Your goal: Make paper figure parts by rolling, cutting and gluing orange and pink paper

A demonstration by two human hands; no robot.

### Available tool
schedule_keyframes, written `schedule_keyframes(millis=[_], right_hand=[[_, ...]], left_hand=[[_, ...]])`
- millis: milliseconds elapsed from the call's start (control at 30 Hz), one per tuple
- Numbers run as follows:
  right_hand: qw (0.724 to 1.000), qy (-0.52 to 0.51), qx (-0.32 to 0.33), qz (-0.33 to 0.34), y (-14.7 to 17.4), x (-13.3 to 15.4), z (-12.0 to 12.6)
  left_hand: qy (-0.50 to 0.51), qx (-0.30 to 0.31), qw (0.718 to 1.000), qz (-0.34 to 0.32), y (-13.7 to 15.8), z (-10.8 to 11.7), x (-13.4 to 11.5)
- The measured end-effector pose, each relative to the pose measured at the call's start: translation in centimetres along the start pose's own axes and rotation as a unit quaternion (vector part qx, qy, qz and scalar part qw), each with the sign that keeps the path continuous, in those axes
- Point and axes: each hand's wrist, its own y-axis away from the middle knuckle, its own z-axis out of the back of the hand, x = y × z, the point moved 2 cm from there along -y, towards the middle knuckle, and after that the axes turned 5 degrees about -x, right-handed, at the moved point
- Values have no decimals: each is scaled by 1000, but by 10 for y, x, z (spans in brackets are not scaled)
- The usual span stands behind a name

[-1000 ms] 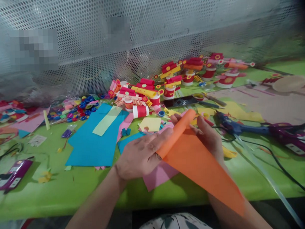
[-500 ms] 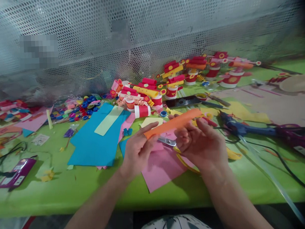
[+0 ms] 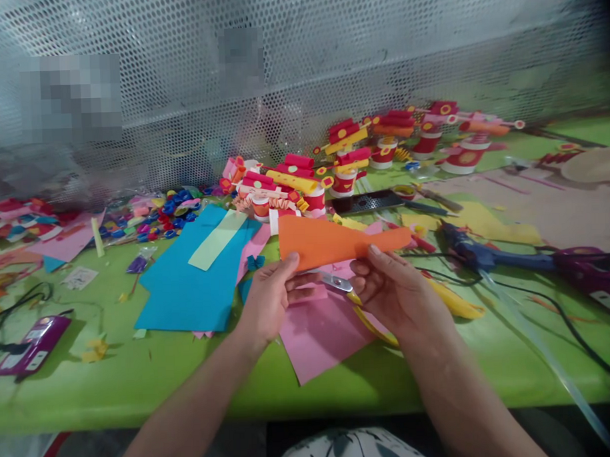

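An orange sheet of craft paper (image 3: 325,242) is held up between both hands, wide at its left end and narrow or curled toward the right. My left hand (image 3: 272,293) pinches its lower left corner with thumb and fingers. The lower edge farther right is gripped by my right hand (image 3: 400,285), thumb on top. Beneath my hands lie yellow-handled scissors (image 3: 343,284), partly covered by the right hand. They rest on a pink sheet (image 3: 321,341) on the green table.
Blue sheets (image 3: 187,292) with a pale green strip (image 3: 218,239) lie to the left. Finished paper-cup models (image 3: 343,180) stand behind. A blue glue gun (image 3: 486,255) with its cord is at the right. A purple device (image 3: 36,344) sits far left. A perforated metal panel (image 3: 299,75) borders the back.
The orange paper was a narrow roll tilted up to the right; now its left part is spread flat and wide. My right hand has turned, its thumb now over the paper.
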Motion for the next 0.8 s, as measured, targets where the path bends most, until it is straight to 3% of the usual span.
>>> schedule_keyframes(millis=[433, 567, 800], right_hand=[[1000, -2, 5, 2, 3, -2, -3], [1000, -6, -19, 10, 1, -2, -1], [994, -43, -70, 77, -6, 7, 6]], left_hand=[[-43, 9, 999, -31, 3, -2, 0], [-63, 16, 997, -37, 3, -2, 2], [-68, -16, 992, -105, 0, 1, -7]])
